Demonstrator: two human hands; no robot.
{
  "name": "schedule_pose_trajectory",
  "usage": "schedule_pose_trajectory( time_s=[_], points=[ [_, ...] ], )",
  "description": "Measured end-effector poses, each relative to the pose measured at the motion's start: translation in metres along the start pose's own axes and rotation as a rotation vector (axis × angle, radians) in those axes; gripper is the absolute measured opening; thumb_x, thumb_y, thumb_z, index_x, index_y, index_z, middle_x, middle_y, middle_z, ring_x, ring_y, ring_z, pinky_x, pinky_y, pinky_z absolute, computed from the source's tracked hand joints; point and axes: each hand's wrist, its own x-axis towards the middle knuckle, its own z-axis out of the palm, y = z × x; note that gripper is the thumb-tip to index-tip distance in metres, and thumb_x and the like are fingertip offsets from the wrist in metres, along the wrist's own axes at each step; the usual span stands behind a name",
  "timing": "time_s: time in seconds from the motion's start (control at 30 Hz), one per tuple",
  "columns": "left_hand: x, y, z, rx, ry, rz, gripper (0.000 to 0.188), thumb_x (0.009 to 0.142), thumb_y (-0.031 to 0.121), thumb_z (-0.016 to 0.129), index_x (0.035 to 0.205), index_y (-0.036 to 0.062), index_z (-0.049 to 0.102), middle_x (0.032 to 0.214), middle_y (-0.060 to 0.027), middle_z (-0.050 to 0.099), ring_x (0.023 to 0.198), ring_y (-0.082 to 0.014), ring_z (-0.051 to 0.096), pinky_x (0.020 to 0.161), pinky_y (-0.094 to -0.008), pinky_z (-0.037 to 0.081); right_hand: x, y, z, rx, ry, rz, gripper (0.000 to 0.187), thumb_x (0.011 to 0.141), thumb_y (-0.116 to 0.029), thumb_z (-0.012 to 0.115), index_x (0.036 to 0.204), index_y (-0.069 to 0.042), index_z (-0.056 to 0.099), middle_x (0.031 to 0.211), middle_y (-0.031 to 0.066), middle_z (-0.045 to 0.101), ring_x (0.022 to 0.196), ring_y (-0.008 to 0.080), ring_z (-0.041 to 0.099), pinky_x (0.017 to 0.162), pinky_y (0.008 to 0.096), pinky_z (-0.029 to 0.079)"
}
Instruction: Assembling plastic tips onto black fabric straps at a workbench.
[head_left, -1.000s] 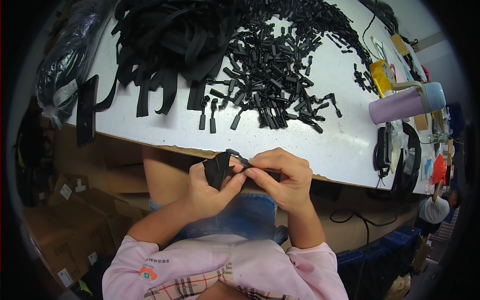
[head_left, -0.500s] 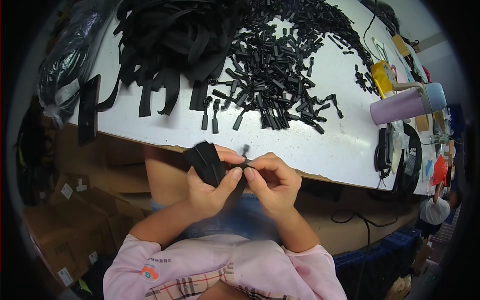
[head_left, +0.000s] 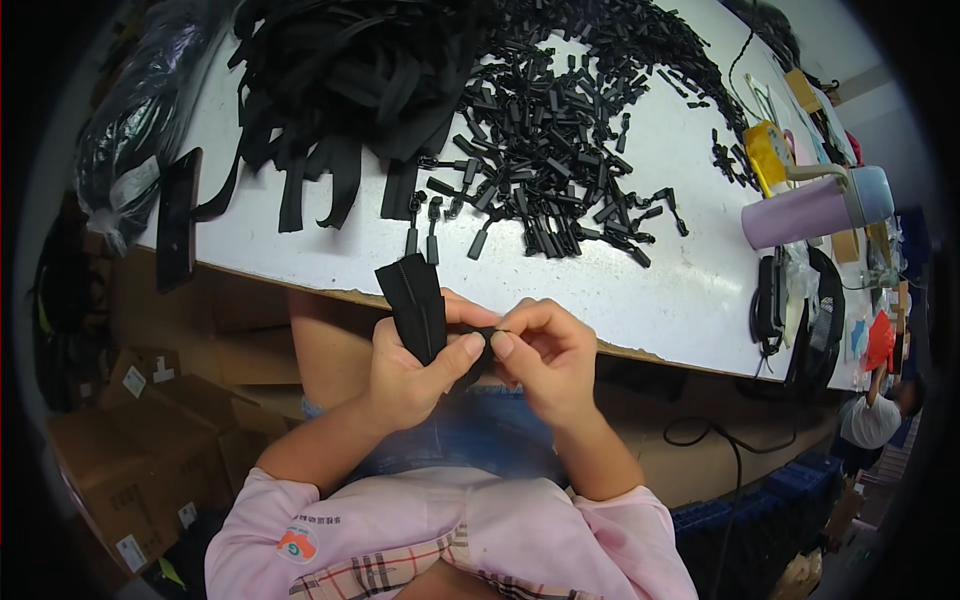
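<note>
In front of my body, just off the table's near edge, my left hand [head_left: 405, 378] is closed on a black zipper tape [head_left: 416, 308]. One length of the tape stands up over the hand; another part runs between thumb and fingertips. My right hand [head_left: 550, 362] pinches the tape's end, its thumb close to my left thumb. Whether a slider is between the fingertips is hidden. Beyond the hands, black zipper sliders with long pulls [head_left: 560, 165] lie in a heap, several of them apart at its near left side. A pile of black zipper tapes [head_left: 350, 80] is left of them.
The white table [head_left: 330, 265] has a worn near edge. A dark phone [head_left: 178, 220] and a plastic-wrapped bundle [head_left: 150, 110] are at left. At right are a lilac bottle [head_left: 800, 213], a yellow tape roll [head_left: 766, 155] and black straps. Cardboard boxes [head_left: 140, 440] stand lower left.
The standing length of tape has swung more upright and away from me. A slider pull that stuck up between my fingertips no longer shows. My right hand has shifted slightly left.
</note>
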Motion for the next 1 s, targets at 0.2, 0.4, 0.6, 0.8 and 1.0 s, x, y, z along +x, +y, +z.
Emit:
schedule_pose_trajectory(
  time_s=[0.2,0.4,0.6,0.8,1.0],
  points=[
    [-0.002,0.001,0.007,0.096,0.069,0.056,0.015,0.078,0.005,0.053,0.091,-0.0017,0.052,0.080,-0.0052,0.050,0.048,-0.0016,0.040,0.041,-0.0139,0.030,0.001,0.012,0.003,-0.695,0.138,-0.622,0.008,0.070,0.003,0.058,0.076,0.000,0.053,0.069,0.0042,0.050,0.049,0.0035,0.041,0.042,0.0170,0.032],
    [-0.005,0.005,0.005,0.177,0.106,0.071,0.017,0.076,0.002,0.053,0.093,-0.0029,0.053,0.084,-0.0047,0.054,0.069,-0.0051,0.052,0.061,-0.0177,0.043,0.002,0.007,-0.004,-0.555,-0.023,-0.389,0.005,0.074,-0.001,0.056,0.076,0.001,0.052,0.068,0.0027,0.049,0.049,0.0033,0.041,0.042,0.0166,0.031],
    [-0.008,0.009,-0.004,0.244,0.003,0.129,0.016,0.077,0.002,0.053,0.092,-0.0021,0.053,0.084,-0.0066,0.054,0.068,-0.0068,0.053,0.061,-0.0192,0.044,-0.002,0.004,0.002,-0.238,-0.066,-0.128,0.004,0.080,-0.003,0.051,0.081,0.001,0.051,0.068,0.0008,0.047,0.052,0.0041,0.040,0.045,0.0166,0.032],
    [-0.002,0.021,-0.010,-0.033,-0.037,-0.261,0.015,0.080,0.010,0.054,0.091,-0.0014,0.054,0.077,-0.0037,0.054,0.070,-0.0078,0.052,0.061,-0.0194,0.042,-0.002,0.013,0.001,-0.543,0.015,-0.503,0.005,0.077,-0.001,0.054,0.081,0.001,0.052,0.069,0.0007,0.048,0.054,0.0032,0.040,0.046,0.0162,0.032],
    [-0.006,0.013,-0.012,0.106,-0.011,-0.045,0.014,0.081,0.013,0.053,0.084,0.0000,0.052,0.069,-0.0014,0.052,0.051,-0.0031,0.041,0.045,-0.0175,0.034,0.008,-0.011,0.009,-0.204,-0.120,0.016,0.009,0.074,-0.002,0.059,0.079,0.002,0.052,0.062,-0.0017,0.050,0.052,-0.0003,0.039,0.045,0.0139,0.031]
  ],
)
